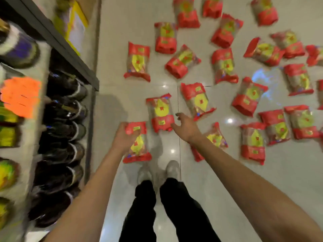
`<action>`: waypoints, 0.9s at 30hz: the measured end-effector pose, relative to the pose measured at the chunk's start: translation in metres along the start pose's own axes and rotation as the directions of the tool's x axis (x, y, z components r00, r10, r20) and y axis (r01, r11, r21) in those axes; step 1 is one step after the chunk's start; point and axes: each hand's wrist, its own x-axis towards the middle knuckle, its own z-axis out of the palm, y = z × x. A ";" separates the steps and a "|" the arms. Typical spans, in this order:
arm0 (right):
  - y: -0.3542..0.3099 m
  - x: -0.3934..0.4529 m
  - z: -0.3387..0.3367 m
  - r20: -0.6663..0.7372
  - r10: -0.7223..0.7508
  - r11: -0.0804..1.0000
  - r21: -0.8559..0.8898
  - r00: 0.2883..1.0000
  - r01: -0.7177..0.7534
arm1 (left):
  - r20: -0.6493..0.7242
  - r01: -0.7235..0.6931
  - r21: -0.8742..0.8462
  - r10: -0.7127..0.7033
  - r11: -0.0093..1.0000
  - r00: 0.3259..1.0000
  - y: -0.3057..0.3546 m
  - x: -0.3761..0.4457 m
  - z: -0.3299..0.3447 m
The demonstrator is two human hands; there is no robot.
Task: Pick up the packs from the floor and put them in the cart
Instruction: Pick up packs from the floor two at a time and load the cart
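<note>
Several red and yellow packs lie scattered over the pale tiled floor (122, 32), most of them to the right and far side. My left hand (122, 137) grips one pack (138, 144) by its left edge, lifted above the floor in front of my feet. My right hand (186, 127) is open with fingers spread, reaching down beside the right edge of another pack (161, 113) that lies flat on the floor. A further pack (215, 137) lies partly hidden under my right wrist. No cart is in view.
A dark-framed store shelf (73, 55) runs along the left, stacked with dark bottles (64, 109) and bright goods, an orange price tag (21, 96) on its edge. My legs in black trousers and pale shoes (159, 172) stand at the bottom centre.
</note>
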 end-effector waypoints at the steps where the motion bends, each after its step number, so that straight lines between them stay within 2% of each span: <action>1: 0.015 0.024 0.022 0.010 0.040 0.998 0.043 0.999 -0.041 | 0.006 0.057 -0.040 -0.056 0.998 0.998 -0.026 0.023 0.016; 3: 0.047 0.073 0.067 0.039 0.095 0.987 0.126 0.995 -0.099 | -0.006 0.130 -0.064 -0.130 0.990 0.991 -0.080 0.066 0.045; 7: 0.106 0.167 0.142 0.082 0.169 0.965 0.188 0.982 -0.182 | -0.005 0.234 -0.007 -0.234 0.972 0.972 -0.175 0.143 0.092; 12: 0.169 0.248 0.208 -0.109 0.163 0.949 0.290 0.981 -0.126 | 0.095 0.319 -0.217 -0.305 0.923 0.948 -0.258 0.217 0.128; 14: 0.183 0.269 0.223 -0.125 0.230 0.933 0.310 0.965 -0.182 | 0.077 0.314 -0.256 -0.305 0.914 0.949 -0.265 0.226 0.137; 18: 0.171 0.285 0.218 -0.078 0.295 0.843 0.490 0.952 -0.221 | 0.077 0.316 -0.310 -0.308 0.897 0.948 -0.268 0.237 0.141; 23: 0.172 0.300 0.216 0.075 0.264 0.776 0.576 0.961 -0.258 | 0.140 0.341 -0.391 -0.311 0.855 0.940 -0.269 0.238 0.142; 27: 0.166 0.292 0.209 0.103 0.245 0.760 0.597 0.964 -0.257 | 0.126 0.314 -0.477 -0.289 0.821 0.949 -0.250 0.226 0.133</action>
